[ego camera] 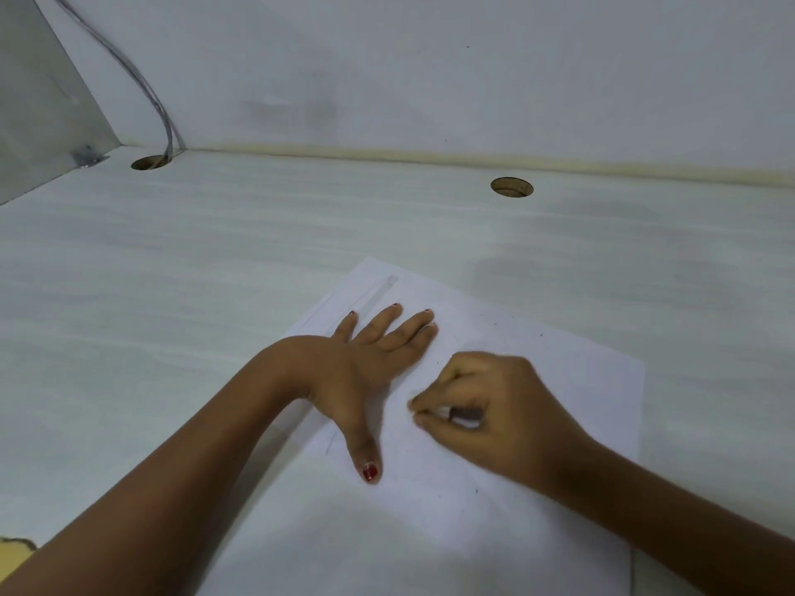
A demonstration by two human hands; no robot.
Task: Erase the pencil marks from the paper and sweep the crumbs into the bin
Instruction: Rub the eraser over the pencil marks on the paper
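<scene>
White paper (pixel 494 531) on the pale desk (pixel 172 294): being worked on, or done with?

Being worked on. Erasing step, by the look of it. Left hand (pixel 365 363) pressed flat on the sheet, fingers (pixel 385 322) straight and spread, pinning it down. Right hand (pixel 503 406) just beside, fingers curled, pinching a small pale-and-dark block against the paper. Most likely an eraser (pixel 458 414), but mostly hidden, so not certain.

Any marks to clear?

Faint grey pencil line (pixel 331 445) near the left thumb, close to the sheet's left edge. Dark crumbs (pixel 494 324) scattered over the far right part of the paper. Judged early to midway: rubbing unfinished, sweeping not begun.

Next move?

Probably short strokes toward that faint line, with the left hand kept clear of it and pressing firmly to avoid creasing. Then gathering the crumbs toward one edge.

And the bin?

Not in view, so nothing to say of its contents. Only two round holes in the desk: far left hole (pixel 150 162) with a grey cable (pixel 146 88) dropping into it, far right hole (pixel 512 187) showing nothing inside.
</scene>
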